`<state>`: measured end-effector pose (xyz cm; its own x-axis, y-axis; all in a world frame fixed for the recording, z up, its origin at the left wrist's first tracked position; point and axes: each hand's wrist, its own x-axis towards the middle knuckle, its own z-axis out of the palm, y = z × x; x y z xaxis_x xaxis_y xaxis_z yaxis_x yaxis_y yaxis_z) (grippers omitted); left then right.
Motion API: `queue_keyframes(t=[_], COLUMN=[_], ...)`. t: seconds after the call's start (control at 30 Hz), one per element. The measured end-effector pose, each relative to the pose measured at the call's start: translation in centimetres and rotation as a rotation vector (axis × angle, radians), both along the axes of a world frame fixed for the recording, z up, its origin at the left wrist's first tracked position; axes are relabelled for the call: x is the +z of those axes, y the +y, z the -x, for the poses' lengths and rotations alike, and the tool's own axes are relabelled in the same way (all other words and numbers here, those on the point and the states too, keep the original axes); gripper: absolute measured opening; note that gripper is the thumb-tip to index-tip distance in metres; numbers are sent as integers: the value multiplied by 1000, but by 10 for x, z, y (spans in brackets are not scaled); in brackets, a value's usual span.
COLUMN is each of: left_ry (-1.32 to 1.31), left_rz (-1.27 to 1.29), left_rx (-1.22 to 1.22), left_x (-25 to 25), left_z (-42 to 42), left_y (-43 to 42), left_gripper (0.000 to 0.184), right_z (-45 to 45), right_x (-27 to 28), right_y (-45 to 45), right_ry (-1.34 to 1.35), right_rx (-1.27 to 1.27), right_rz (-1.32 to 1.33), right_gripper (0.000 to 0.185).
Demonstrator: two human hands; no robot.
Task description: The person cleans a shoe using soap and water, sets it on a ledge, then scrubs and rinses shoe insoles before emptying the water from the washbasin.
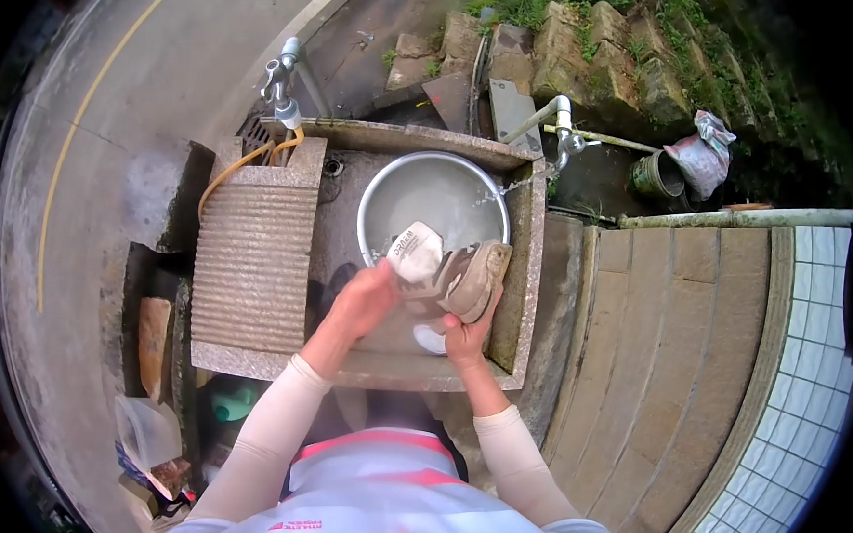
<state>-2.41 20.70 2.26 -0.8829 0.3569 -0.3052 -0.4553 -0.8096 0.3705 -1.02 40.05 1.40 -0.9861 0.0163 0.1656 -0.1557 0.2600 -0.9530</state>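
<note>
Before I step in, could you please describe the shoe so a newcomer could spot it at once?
Find the stone sink, then the round, pale-rimmed basin inside it. The shoe is at the basin's near side, held in the right hand. Its patchy brown-grey body sets it apart from the plain basin.

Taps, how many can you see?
2. One tap is at the upper left, beyond the ridged washboard; the other tap is to the upper right of the basin. More could be hidden.

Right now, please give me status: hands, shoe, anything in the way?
Right hand grips the shoe. Left hand at white lettered piece. Shoe at near side of basin. No obstruction visible around the hands.
</note>
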Motion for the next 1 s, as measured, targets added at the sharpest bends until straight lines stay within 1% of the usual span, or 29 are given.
queue_keyframes(t=[0.03,0.07,0.1,0.17,0.2,0.23,0.3,0.33,0.37,0.43,0.47,0.5,0.57,0.6,0.67,0.73,0.83,0.93,1.0], left_ry=[45,-19,-51,-113,-92,-64,-9,26,100,114,57,28,10,38,31,18,56,29,-20], left_rz=[10,42,176,449,665,845,1202,1107,915,801,797,751,581,563,543,548,440,317,262], left_rx=[-48,-31,-78,-169,-202,-146,-21,68,123,-202,-336,-354,-94,-26,15,25,70,127,132], left_x=[18,33,40,51,67,73,84,96,111,114,117,117,118,115,111,120,119,110,106], left_z=[1,3,2,1,2,3,5,8,14,22,24,26,26,26,23,23,22,21,21], left_y=[-2,-1,-5,-19,-28,-36,-49,-46,-37,-28,-23,-21,-21,-22,-22,-24,-25,-23,-22], left_gripper=[43,40,40,41,40,40,39,33,33,35,38,33,32,25,24,22,19,17,16], right_z=[1,1,2,4,4,4,4,4,3,1,0,2,3,2,6,8,6,11,12], right_x=[8,18,28,41,43,46,55,59,62,67,68,74,86,89,100,104,109,104,109], right_y=[-3,-7,-10,-8,-7,-6,-4,-4,-6,-8,-10,-12,-14,-14,-15,-16,-19,-23,-26], right_ry=[10,19,28,107,150,191,221,236,229,221,227,244,273,273,298,311,300,302,346], right_rx=[-16,-32,-48,-59,-70,-81,-37,-14,9,52,74,89,106,116,149,155,149,153,157], right_rz=[34,67,101,3,-55,-112,-129,-138,-166,-225,-249,-247,-243,-298,-333,-377,-445,-271,-286], right_gripper=[108,107,106,103,102,102,98,97,97,97,97,98,100,106,109,114,114,97,98])
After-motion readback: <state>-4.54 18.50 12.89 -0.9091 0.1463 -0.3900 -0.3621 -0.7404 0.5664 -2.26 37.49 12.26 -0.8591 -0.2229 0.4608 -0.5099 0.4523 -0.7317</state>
